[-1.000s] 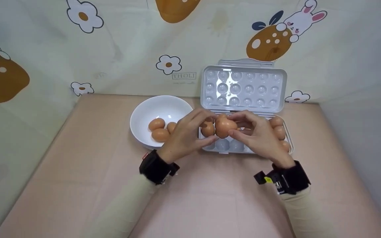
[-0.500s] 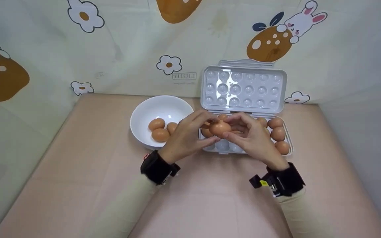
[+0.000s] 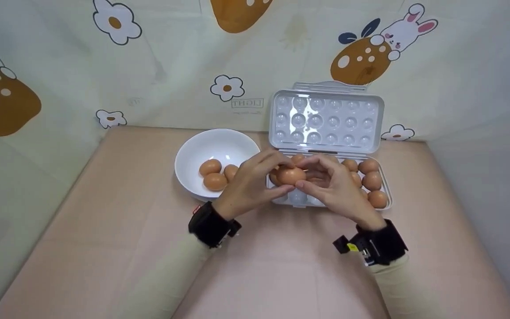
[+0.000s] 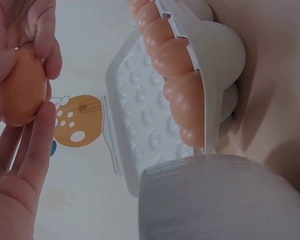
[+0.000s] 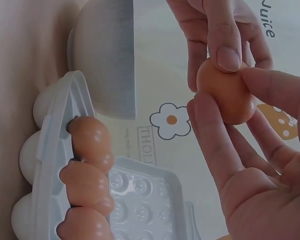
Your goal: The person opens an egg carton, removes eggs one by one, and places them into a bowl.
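Both hands hold one brown egg (image 3: 291, 176) above the egg box, its long side lying crosswise. My left hand (image 3: 248, 181) pinches its left end between thumb and fingers. From the other side, my right hand (image 3: 337, 188) grips the egg with thumb and fingertips. In the right wrist view the left thumb presses on the egg (image 5: 225, 95). Below them is the pale plastic egg box (image 3: 299, 205), its lid (image 3: 326, 119) raised at the back. Several eggs (image 3: 372, 180) sit in its right part, and some more lie partly hidden behind the hands.
A white bowl (image 3: 186, 153) with brown eggs (image 3: 214, 181) stands left of the box, partly covered by the left hand. Patterned cloth (image 3: 171, 66) hangs behind the table (image 3: 140, 212). Some front cups (image 3: 298, 196) of the box hold no egg.
Both hands still hold the egg, which has moved slightly left and turned to lie crosswise. My right hand has shifted left and uncovered more eggs at the box's right side.
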The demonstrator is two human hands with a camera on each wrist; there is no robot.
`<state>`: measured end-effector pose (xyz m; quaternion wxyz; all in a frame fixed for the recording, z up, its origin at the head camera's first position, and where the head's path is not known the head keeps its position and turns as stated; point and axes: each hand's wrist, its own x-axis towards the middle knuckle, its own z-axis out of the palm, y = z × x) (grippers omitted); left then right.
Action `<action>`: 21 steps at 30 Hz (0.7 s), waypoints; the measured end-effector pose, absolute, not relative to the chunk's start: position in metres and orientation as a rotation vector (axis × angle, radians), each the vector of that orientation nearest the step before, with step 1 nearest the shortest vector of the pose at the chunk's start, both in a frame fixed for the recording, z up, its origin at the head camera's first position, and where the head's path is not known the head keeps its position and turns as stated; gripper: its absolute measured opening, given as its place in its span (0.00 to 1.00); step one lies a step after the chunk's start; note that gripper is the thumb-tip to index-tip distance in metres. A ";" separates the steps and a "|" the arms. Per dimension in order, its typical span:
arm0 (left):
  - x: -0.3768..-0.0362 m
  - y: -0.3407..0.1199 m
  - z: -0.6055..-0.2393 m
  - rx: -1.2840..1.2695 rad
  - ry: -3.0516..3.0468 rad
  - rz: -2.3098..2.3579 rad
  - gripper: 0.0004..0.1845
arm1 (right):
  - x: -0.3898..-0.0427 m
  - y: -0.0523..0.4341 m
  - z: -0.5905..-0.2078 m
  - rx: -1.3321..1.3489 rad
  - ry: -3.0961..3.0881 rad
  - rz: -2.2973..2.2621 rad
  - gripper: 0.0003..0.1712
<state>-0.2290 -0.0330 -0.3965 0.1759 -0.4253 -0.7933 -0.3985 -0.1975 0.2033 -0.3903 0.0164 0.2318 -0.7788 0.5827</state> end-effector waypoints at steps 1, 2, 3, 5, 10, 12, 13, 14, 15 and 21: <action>-0.230 -0.034 -0.396 -1.205 -2.246 -1.121 0.22 | -0.198 0.205 -0.389 0.726 -2.420 1.799 0.21; -0.230 -0.035 -0.396 -1.201 -2.248 -1.114 0.22 | -0.198 0.206 -0.389 0.727 -2.417 1.791 0.21; -0.231 -0.036 -0.395 -1.195 -2.249 -1.105 0.21 | -0.199 0.208 -0.387 0.720 -2.414 1.779 0.20; -0.232 -0.039 -0.393 -1.179 -2.258 -1.100 0.21 | -0.200 0.214 -0.385 0.683 -2.414 1.731 0.19; -0.235 -0.050 -0.385 -1.135 -2.297 -1.156 0.21 | -0.201 0.231 -0.376 0.565 -2.438 1.531 0.17; -0.236 -0.055 -0.381 -1.113 -2.310 -1.161 0.21 | -0.202 0.238 -0.372 0.540 -2.443 1.461 0.16; -0.236 -0.058 -0.378 -1.102 -2.317 -1.153 0.21 | -0.202 0.242 -0.370 0.526 -2.451 1.426 0.16; -0.237 -0.061 -0.376 -1.093 -2.321 -1.146 0.21 | -0.202 0.245 -0.368 0.521 -2.456 1.416 0.16; -0.237 -0.065 -0.374 -1.077 -2.326 -1.131 0.20 | -0.202 0.248 -0.366 0.520 -2.462 1.404 0.16; -0.243 -0.087 -0.361 -0.986 -2.416 -1.048 0.19 | -0.199 0.263 -0.360 0.506 -2.538 1.301 0.19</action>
